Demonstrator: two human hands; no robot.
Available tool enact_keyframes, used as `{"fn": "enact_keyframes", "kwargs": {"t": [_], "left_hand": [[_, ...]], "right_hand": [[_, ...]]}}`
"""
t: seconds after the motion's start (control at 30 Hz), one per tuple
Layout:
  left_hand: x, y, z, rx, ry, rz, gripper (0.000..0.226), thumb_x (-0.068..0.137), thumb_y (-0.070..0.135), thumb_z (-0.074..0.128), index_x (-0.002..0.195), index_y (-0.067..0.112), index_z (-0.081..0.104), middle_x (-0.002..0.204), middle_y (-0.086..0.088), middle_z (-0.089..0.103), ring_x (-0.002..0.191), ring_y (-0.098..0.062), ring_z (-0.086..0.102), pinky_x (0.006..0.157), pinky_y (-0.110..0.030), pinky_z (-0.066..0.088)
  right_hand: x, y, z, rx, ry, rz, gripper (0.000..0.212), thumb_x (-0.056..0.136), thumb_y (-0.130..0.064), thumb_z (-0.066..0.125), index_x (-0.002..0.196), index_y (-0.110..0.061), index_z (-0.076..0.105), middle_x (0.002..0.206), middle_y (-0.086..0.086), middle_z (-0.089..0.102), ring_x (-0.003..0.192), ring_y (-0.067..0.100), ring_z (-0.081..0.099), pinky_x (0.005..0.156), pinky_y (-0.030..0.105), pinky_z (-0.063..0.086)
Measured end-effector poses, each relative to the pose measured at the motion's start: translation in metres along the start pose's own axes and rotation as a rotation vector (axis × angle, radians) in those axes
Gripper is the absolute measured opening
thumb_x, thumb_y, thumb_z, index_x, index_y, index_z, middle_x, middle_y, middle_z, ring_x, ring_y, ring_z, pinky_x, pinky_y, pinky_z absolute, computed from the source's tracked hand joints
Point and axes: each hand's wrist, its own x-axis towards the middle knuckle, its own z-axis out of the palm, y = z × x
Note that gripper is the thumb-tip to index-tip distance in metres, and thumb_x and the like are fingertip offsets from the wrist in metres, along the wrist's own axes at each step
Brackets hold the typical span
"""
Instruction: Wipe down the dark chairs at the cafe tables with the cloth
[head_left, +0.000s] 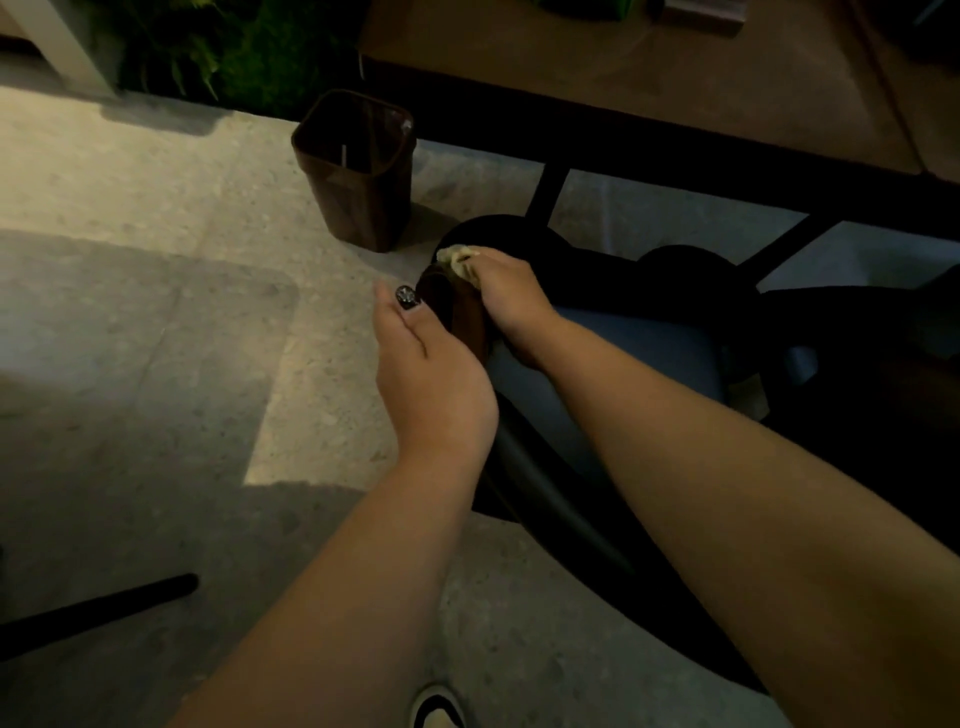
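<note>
From the head view, the right hand (506, 291) is clenched around a pale, bunched cloth (457, 258), pressing it onto the brown armrest (454, 312) of a dark chair (597, 364) pulled up to the worktop (649, 93). The left hand (426, 374) wraps the same armrest from outside, steadying it. The cloth looks soft and light, best kept balled in the palm; the chair seems stiff and heavy enough to take firm rubbing. A brown bin (358, 171) stands nearby on the floor.

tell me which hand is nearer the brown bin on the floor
Right. The right hand, clutching the cloth on the chair's armrest, sits just below-right of the brown bin. The left hand grips the armrest further back toward the person.
</note>
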Motion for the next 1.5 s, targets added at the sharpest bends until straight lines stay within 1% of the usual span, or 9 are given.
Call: {"fn": "enact_keyframes", "kwargs": {"t": [0.07, 0.2, 0.47, 0.6, 0.8, 0.9, 1.03, 1.27, 1.5], "left_hand": [[0.000, -0.002, 0.000, 0.012, 0.030, 0.003, 0.052, 0.105, 0.037, 0.025, 0.155, 0.034, 0.008, 0.159, 0.007, 0.025, 0.134, 0.001, 0.025, 0.086, 0.004, 0.016], [0.000, 0.000, 0.002, 0.032, 0.084, 0.042, 0.060, 0.105, 0.032, 0.027, 0.154, 0.029, -0.007, 0.164, -0.002, 0.002, 0.150, -0.016, 0.009, 0.113, -0.021, 0.012], [-0.003, 0.004, 0.001, 0.032, 0.148, 0.076, 0.064, 0.103, 0.046, 0.023, 0.154, 0.026, -0.009, 0.163, -0.002, -0.015, 0.150, -0.017, -0.005, 0.109, -0.022, 0.005], [-0.001, 0.003, 0.002, 0.066, 0.183, 0.111, 0.066, 0.103, 0.045, 0.024, 0.155, 0.020, -0.008, 0.163, -0.004, -0.009, 0.149, -0.014, -0.005, 0.103, -0.016, 0.000], [0.003, 0.000, 0.001, 0.178, 0.135, 0.105, 0.078, 0.099, 0.045, 0.044, 0.156, 0.019, -0.003, 0.163, -0.005, 0.012, 0.148, -0.019, 0.017, 0.110, -0.020, 0.012], [0.006, 0.002, -0.003, 0.255, 0.051, 0.086, 0.083, 0.084, 0.035, 0.066, 0.154, 0.018, 0.023, 0.151, -0.005, 0.041, 0.136, -0.020, 0.041, 0.111, -0.027, 0.031], [0.003, 0.007, 0.000, 0.320, 0.070, 0.072, 0.046, 0.073, 0.026, 0.074, 0.118, 0.020, 0.070, 0.114, -0.001, 0.070, 0.103, -0.017, 0.065, 0.096, -0.034, 0.052], [0.003, 0.015, 0.003, 0.396, 0.155, 0.103, 0.029, 0.069, 0.027, 0.078, 0.097, 0.025, 0.076, 0.104, 0.000, 0.072, 0.095, -0.015, 0.067, 0.087, -0.026, 0.054], [0.003, 0.009, 0.000, 0.235, 0.075, 0.156, 0.046, 0.073, 0.007, 0.070, 0.116, 0.022, 0.071, 0.109, -0.001, 0.070, 0.103, -0.019, 0.064, 0.093, -0.034, 0.054]], "right_hand": [[-0.004, -0.007, -0.004, -0.236, -0.197, -0.211, 0.030, 0.090, -0.006, 0.049, 0.112, -0.006, 0.069, 0.117, 0.006, 0.066, 0.107, 0.014, 0.058, 0.094, 0.020, 0.043], [-0.003, -0.035, -0.004, -0.871, -0.503, -0.416, 0.023, 0.089, -0.016, 0.056, 0.103, -0.011, 0.074, 0.126, 0.000, 0.059, 0.115, 0.011, 0.051, 0.092, 0.015, 0.033], [-0.054, -0.034, -0.016, -0.795, -0.431, -0.498, 0.026, 0.095, -0.007, 0.047, 0.103, 0.003, 0.070, 0.122, 0.014, 0.063, 0.126, 0.023, 0.046, 0.106, 0.025, 0.028], [-0.113, -0.015, -0.027, -0.429, -0.239, -0.351, 0.039, 0.097, -0.004, 0.042, 0.132, -0.014, 0.057, 0.142, -0.001, 0.049, 0.136, 0.008, 0.036, 0.115, 0.018, 0.019], [-0.156, 0.005, -0.050, -0.414, -0.138, -0.267, 0.035, 0.096, -0.009, 0.038, 0.121, -0.017, 0.061, 0.111, 0.004, 0.064, 0.095, 0.016, 0.058, 0.074, 0.020, 0.041], [-0.152, 0.009, -0.051, -0.345, -0.178, -0.209, 0.036, 0.096, -0.013, 0.039, 0.126, -0.019, 0.057, 0.113, 0.005, 0.063, 0.097, 0.019, 0.058, 0.073, 0.024, 0.039], [-0.145, 0.016, -0.056, -0.298, -0.185, -0.175, 0.036, 0.094, -0.013, 0.042, 0.123, -0.020, 0.062, 0.110, 0.005, 0.066, 0.097, 0.020, 0.061, 0.071, 0.026, 0.044], [-0.148, 0.023, -0.065, -0.282, -0.161, -0.166, 0.035, 0.089, -0.014, 0.048, 0.118, -0.020, 0.066, 0.104, 0.005, 0.066, 0.087, 0.021, 0.062, 0.054, 0.020, 0.039], [-0.154, 0.014, -0.063, -0.352, -0.159, -0.227, 0.024, 0.090, -0.016, 0.049, 0.103, -0.019, 0.069, 0.088, 0.002, 0.064, 0.078, 0.020, 0.061, 0.058, 0.025, 0.045]]}}
